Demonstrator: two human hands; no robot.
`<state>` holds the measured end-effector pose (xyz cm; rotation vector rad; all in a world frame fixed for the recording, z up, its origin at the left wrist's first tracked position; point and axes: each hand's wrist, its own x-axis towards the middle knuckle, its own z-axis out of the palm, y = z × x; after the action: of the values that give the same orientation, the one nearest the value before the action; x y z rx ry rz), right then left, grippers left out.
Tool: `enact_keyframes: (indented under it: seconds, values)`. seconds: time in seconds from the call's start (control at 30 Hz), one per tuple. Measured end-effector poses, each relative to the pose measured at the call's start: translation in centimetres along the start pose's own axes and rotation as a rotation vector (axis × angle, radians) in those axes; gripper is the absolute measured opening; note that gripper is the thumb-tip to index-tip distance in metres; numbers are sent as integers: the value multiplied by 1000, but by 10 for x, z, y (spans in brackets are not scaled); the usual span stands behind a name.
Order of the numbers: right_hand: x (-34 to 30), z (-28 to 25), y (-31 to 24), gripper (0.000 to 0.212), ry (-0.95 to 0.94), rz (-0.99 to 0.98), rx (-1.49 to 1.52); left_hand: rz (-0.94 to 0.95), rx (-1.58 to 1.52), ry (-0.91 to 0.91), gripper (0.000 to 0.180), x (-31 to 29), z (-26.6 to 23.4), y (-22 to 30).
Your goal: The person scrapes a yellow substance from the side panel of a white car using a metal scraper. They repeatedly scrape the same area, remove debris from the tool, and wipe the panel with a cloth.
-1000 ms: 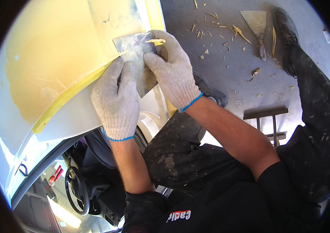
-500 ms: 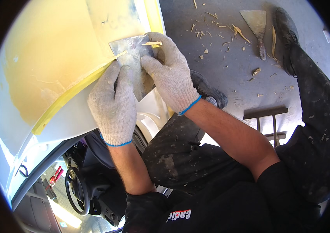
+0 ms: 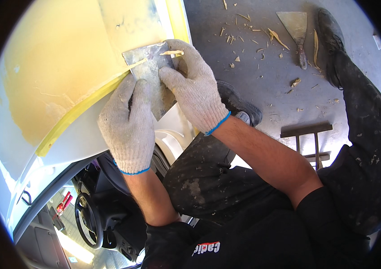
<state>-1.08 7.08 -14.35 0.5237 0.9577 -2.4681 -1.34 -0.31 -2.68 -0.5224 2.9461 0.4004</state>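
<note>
A thin, grey-smeared metal spreader plate [image 3: 148, 71] is tilted between my two hands, against the yellow-coated vehicle panel [image 3: 74, 54]. My right hand [image 3: 195, 85], in a white knit glove, grips its right edge, thumb on the face and fingers curled around the far corner. My left hand [image 3: 127, 123], gloved alike, is closed at the plate's lower-left edge; its fingertips are partly hidden. A strip of yellow masking tape [image 3: 80, 107] runs along the panel's edge up to the left fingertips. Small yellowish scraps of filler [image 3: 171, 52] cling to the plate.
On the grey floor [image 3: 262, 94] at right lie a wide putty knife [image 3: 294, 31] and scattered yellowish shavings [image 3: 278, 38]. A low metal stand [image 3: 307, 130] is near my leg. The vehicle's open doorway shows a steering wheel [image 3: 87, 219] at lower left.
Both hands and the metal spreader plate have shifted slightly left and downward. The grip on the plate looks the same.
</note>
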Motion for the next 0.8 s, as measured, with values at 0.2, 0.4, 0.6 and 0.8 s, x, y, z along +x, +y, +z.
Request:
enact_keyframes:
  seconds: [0.2,0.4,0.6,0.8]
  values:
    - [0,1,3,54,12,-24,-19,-15,-31,-14,33,-1,-1,0]
    - [5,1,3,50,-3,4,78,46,-3,44,30,4,7,1]
    - [9,0,-8,48,-11,-53,-31,67,-5,93,32,7,10,-5]
    - [7,0,-8,53,-29,12,-19,1,14,48,28,6,2,2]
